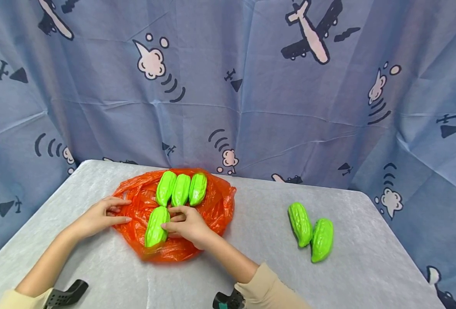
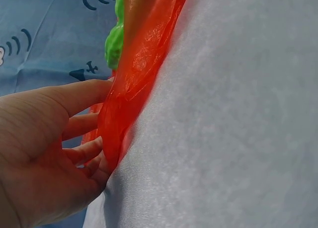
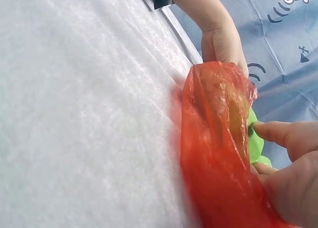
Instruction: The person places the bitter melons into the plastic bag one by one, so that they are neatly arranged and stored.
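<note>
A red plastic bag [image 1: 220, 206] lies spread on the table, its mouth facing up. Three light green bitter melons [image 1: 181, 189] lie side by side at its back. In front of them is another bitter melon [image 1: 156, 227], its lower end behind the bag's thin front rim. My right hand [image 1: 189, 225] holds this front melon from its right side, thumb on top. At the bag's left rim, my left hand [image 1: 100, 216] grips the plastic [image 2: 134, 74] with its fingers curled. The right wrist view shows the bag's wall [image 3: 213, 153] covering much of the melon.
Two more bitter melons, one [image 1: 300, 225] partly beside the other [image 1: 322, 240], lie on the table to the right. The white-covered table [image 1: 266, 257] ends at the back against a blue curtain [image 1: 197, 86] printed with planes. Wrist straps show at both sleeves.
</note>
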The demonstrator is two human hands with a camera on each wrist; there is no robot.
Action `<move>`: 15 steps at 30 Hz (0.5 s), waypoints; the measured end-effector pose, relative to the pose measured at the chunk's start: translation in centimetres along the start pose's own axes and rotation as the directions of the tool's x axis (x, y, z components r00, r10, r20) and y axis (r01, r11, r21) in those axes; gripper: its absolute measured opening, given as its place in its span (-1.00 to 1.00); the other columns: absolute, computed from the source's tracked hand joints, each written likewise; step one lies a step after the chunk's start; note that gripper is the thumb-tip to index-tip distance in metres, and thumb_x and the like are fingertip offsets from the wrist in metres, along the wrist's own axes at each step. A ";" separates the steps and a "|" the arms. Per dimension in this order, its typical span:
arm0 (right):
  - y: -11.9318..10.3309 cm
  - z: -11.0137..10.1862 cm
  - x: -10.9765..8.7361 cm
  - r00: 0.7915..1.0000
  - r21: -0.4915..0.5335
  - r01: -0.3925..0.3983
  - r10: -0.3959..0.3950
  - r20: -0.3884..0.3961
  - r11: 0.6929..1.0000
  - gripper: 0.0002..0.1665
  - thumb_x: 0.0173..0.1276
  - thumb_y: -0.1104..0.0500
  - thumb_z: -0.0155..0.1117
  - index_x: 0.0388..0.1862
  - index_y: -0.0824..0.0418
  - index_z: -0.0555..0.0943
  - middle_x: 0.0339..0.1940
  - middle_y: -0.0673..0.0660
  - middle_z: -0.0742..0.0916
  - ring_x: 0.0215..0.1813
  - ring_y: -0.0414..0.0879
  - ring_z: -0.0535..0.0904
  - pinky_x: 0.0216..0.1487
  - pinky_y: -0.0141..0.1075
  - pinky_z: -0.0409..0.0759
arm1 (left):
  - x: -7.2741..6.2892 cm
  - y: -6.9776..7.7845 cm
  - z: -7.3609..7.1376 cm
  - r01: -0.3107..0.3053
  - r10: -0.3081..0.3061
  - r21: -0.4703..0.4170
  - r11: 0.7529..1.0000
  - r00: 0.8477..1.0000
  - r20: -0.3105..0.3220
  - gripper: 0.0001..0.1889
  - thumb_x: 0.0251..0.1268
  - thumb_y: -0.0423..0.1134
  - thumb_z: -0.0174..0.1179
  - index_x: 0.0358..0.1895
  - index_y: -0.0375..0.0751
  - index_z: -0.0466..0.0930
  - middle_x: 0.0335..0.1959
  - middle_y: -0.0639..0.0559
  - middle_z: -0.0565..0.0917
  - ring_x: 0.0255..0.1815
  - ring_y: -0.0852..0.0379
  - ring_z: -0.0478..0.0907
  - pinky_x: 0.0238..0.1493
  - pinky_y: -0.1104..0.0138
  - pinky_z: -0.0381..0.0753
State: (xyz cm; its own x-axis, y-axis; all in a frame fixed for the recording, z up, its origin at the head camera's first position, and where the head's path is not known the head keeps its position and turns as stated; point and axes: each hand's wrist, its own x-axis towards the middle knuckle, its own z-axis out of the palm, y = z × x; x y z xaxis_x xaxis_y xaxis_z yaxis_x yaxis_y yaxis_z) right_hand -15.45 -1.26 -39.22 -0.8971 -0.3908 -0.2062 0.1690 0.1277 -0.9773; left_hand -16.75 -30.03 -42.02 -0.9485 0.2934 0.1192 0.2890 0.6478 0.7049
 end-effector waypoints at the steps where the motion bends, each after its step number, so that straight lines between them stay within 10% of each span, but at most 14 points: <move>1: 0.1 0.1 0.0 1.000 0.006 0.002 -0.002 -0.002 1.000 -0.43 0.37 0.48 0.38 0.35 0.48 0.53 -0.10 0.24 0.65 -0.15 -0.03 0.68 -0.01 -0.05 0.78 | 0.0 0.0 0.0 -0.001 0.001 0.000 1.000 1.000 0.000 -0.51 0.25 -0.37 0.46 0.20 -0.56 0.63 0.12 -0.37 0.62 -0.03 -0.01 0.58 -0.07 0.34 0.58; 15: -0.4 -0.8 -0.5 1.000 0.012 0.014 -0.015 0.007 1.000 -0.45 0.39 0.46 0.38 0.35 0.49 0.54 0.00 0.33 0.68 -0.07 0.18 0.78 0.04 -0.08 0.76 | 0.1 0.2 0.1 -0.012 0.012 -0.008 1.000 1.000 -0.003 -0.50 0.23 -0.40 0.46 0.20 -0.59 0.61 0.10 -0.38 0.63 -0.03 -0.05 0.59 -0.08 0.34 0.58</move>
State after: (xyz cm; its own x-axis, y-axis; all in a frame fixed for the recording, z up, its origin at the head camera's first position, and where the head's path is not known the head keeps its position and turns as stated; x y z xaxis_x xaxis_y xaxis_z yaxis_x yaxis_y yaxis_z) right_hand -15.41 -0.39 -38.70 -0.8966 -0.3988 -0.1923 0.1608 0.1114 -0.9807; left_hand -16.75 -29.87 -41.94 -0.9454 0.2987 0.1301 0.2993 0.6382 0.7093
